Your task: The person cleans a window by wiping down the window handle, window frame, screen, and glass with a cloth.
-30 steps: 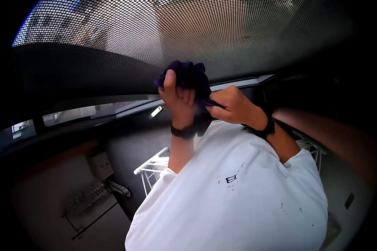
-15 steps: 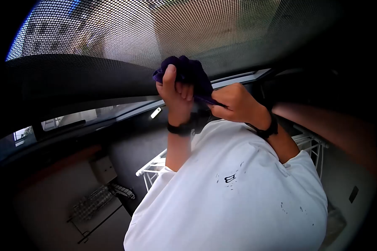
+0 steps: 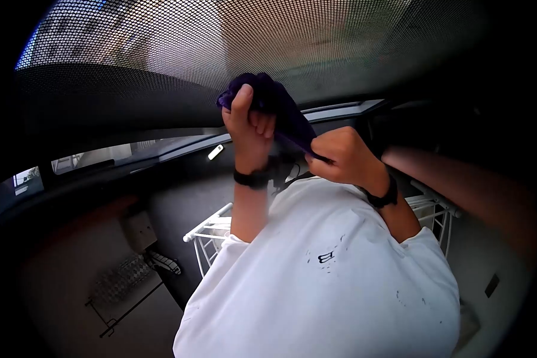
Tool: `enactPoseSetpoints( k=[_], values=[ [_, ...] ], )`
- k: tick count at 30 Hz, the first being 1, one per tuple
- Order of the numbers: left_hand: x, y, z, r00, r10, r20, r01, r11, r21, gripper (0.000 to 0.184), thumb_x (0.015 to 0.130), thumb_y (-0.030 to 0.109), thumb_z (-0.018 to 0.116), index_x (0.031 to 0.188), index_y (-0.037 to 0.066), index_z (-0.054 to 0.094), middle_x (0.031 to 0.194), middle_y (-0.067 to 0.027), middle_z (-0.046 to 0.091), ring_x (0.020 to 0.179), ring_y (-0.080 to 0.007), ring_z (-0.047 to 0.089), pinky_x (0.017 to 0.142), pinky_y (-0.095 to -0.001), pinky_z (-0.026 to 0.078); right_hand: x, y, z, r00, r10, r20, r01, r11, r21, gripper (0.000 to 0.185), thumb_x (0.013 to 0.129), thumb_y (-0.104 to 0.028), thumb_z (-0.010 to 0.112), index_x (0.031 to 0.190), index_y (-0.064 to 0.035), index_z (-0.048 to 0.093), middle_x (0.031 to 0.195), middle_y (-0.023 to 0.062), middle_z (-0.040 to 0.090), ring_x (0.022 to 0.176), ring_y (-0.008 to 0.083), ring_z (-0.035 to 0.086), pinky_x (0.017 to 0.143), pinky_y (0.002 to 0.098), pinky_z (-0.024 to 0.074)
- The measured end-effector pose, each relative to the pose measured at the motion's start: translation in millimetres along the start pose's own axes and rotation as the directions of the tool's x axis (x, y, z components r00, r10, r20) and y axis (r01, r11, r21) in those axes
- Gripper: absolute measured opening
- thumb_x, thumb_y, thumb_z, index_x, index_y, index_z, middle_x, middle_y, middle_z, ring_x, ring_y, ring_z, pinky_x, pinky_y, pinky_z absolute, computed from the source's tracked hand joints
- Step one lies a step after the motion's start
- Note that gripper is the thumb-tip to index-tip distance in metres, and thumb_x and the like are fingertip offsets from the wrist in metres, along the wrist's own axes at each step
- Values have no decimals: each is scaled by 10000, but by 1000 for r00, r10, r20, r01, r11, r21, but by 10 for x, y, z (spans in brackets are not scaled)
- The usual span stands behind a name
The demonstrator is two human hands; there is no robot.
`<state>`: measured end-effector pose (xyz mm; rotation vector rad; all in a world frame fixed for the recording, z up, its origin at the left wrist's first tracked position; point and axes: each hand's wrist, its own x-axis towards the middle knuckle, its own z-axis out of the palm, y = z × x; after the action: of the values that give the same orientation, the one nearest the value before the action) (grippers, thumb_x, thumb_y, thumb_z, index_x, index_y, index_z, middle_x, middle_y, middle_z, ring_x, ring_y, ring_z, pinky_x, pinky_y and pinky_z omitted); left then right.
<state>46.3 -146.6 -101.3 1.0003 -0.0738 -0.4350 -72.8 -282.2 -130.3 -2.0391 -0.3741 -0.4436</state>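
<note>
Fingers of the left hand (image 3: 249, 131) curl closed round the bunched upper end of the purple cloth (image 3: 290, 119); those of the right hand (image 3: 351, 156) pinch its lower tip, seemingly, in dim light. The cloth slants lengthwise between them, mesh screen (image 3: 182, 51) beyond it.

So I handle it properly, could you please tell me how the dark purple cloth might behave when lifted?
The cloth is probably floppy, since it bunches in the left hand. It likely draws taut when pulled, as the stretch to the right hand suggests.
</note>
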Motion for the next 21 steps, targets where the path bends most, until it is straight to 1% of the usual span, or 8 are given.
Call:
enactPoseSetpoints(
  k=[6,8,10,12,13,16,18,21],
  values=[
    [28,-181,78,1000,-3,11,4,996,-94,444,870,283,525,489,180,322,399,68,278,309,-59,233,310,-209,209,-115,65,-127,1000,2,-25,-3,1000,-21,247,651,-41,611,540,-9,393,503,131,395,411,264,413,415,348,335],
    [50,-282,181,996,-71,59,78,990,-114,447,874,295,507,486,181,319,401,67,267,318,-67,197,332,-220,188,-175,92,-242,999,39,-25,-40,998,-45,228,649,-35,600,545,-2,400,505,133,394,412,266,408,416,349,335],
    [33,-373,275,998,-43,52,47,994,-94,459,880,293,488,474,182,305,398,69,246,328,-72,174,349,-227,180,-282,126,-337,997,59,-59,-63,995,-73,220,648,-33,596,547,0,403,505,134,393,413,267,406,417,350,336],
    [49,-471,310,982,-28,184,45,995,-87,471,881,287,481,464,181,290,395,68,241,329,-69,189,352,-225,188,-360,179,-455,991,82,-104,-93,990,-106,212,647,-32,593,549,1,407,506,135,392,414,268,404,419,350,338],
    [45,-510,340,979,-14,203,27,998,-62,481,883,288,476,458,181,278,394,66,249,330,-65,198,352,-225,184,-393,189,-499,992,82,-94,-93,989,-113,209,647,-30,591,549,0,409,505,135,392,414,268,405,420,350,340],
    [24,-532,366,989,-29,146,36,998,-45,484,883,296,473,457,180,274,392,64,251,330,-65,203,351,-227,181,-429,234,-552,995,63,-78,-72,991,-115,204,646,-26,589,550,0,411,505,134,393,415,266,408,420,350,343],
    [25,-548,388,989,-7,150,16,998,-56,474,880,288,484,466,180,280,400,64,263,329,-65,203,350,-228,180,-430,265,-597,998,37,-59,-43,993,-111,201,644,-24,588,550,1,412,505,133,393,415,265,410,420,350,345],
    [-25,-526,439,999,-34,40,36,998,-49,445,874,270,504,485,178,308,409,63,281,330,-63,207,349,-226,180,-428,281,-645,999,18,-35,-21,995,-92,198,641,-24,591,553,2,416,504,129,397,416,262,414,420,348,349]
  ],
)
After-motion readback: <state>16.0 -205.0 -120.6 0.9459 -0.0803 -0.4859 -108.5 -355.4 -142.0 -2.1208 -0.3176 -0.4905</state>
